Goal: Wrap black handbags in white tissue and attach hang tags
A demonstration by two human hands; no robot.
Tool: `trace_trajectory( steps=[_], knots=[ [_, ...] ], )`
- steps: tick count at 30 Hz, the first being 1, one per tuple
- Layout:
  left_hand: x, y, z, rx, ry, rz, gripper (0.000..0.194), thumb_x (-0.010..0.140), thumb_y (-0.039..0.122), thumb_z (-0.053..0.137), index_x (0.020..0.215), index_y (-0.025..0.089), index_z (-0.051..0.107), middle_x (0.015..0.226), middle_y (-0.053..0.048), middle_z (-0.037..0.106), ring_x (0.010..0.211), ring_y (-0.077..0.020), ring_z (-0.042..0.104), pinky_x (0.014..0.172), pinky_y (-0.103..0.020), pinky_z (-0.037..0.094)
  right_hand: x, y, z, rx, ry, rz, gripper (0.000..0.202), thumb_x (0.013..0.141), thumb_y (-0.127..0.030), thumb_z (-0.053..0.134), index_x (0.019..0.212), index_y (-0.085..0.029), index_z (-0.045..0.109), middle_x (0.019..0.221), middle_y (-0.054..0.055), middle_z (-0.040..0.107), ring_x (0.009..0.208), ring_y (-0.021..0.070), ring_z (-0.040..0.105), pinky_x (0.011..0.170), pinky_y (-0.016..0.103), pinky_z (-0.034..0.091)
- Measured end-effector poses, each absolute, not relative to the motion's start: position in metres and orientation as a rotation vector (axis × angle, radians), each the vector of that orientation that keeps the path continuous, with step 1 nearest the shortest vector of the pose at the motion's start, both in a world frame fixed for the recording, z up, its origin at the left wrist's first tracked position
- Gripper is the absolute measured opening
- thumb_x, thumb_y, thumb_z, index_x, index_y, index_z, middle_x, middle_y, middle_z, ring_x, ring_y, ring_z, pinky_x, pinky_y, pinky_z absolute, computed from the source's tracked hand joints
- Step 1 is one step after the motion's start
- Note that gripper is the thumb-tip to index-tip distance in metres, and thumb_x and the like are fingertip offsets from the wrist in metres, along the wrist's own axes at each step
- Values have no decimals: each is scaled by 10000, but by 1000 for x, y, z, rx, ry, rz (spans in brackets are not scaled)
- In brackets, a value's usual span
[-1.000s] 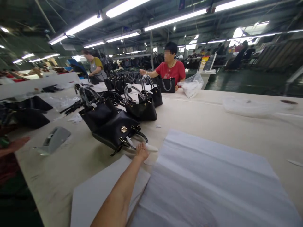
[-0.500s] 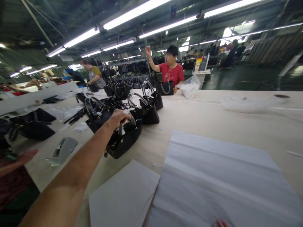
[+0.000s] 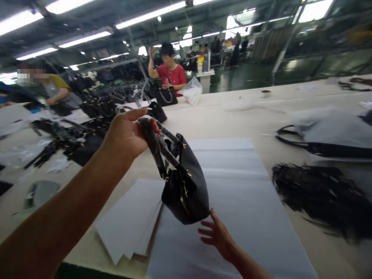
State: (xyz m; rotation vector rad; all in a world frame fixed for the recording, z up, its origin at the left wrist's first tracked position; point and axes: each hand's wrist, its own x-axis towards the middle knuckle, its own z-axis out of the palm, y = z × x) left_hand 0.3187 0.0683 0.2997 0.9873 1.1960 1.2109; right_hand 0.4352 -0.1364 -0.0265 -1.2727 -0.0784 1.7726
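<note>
My left hand (image 3: 130,131) is closed round the wrapped handles of a black handbag (image 3: 192,182) with gold-coloured fittings. The bag hangs tilted above a large white paper sheet (image 3: 232,186). My right hand (image 3: 216,234) has its fingers spread close under the bag's lower corner; whether a fingertip touches it I cannot tell. Left of the sheet lies a stack of white boards or thick papers (image 3: 130,217).
More black handbags (image 3: 84,149) stand at the left. A grey device (image 3: 43,193) sits nearer. At right lie a heap of black straps (image 3: 316,193) and a bag under translucent wrap (image 3: 334,131). A person in red (image 3: 174,75) works across the table, beside a clear plastic bag (image 3: 192,91).
My left hand has lifted the handbag from the group and brought it right, over the sheet. My right hand has come up from the bottom edge. The view has turned right.
</note>
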Motion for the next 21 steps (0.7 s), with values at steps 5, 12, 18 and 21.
trace_trajectory(
  steps=[5,12,18,21],
  knots=[
    [376,11,287,714,1118,959,306,873,277,336,1090,86,436,963,-101,538,975,-204,570,788,-354,518,489,-166,-34,-1117,248,1583,637,736,-672,495,1205,-244,437,710,55,634,522,158,599,486,248,438],
    [421,-33,264,1075,943,673,447,870,380,224,1159,133,460,1040,-112,525,1106,-240,533,852,-407,510,589,-145,-54,-1426,77,1209,296,705,-405,607,914,-202,553,578,-50,531,438,58,443,431,174,295],
    [437,-39,254,1048,895,698,434,874,350,230,1226,159,397,1047,-119,538,1135,-252,514,861,-443,512,603,-132,-59,-1493,18,1234,264,658,-374,623,809,-161,581,556,-38,535,454,70,445,460,201,284],
    [442,-44,252,963,877,783,409,888,334,257,1231,156,391,1095,-115,528,1178,-231,489,923,-419,475,605,-126,-63,-1531,-4,1219,243,631,-357,631,763,-160,580,525,-52,509,442,66,409,469,211,281]
  ],
)
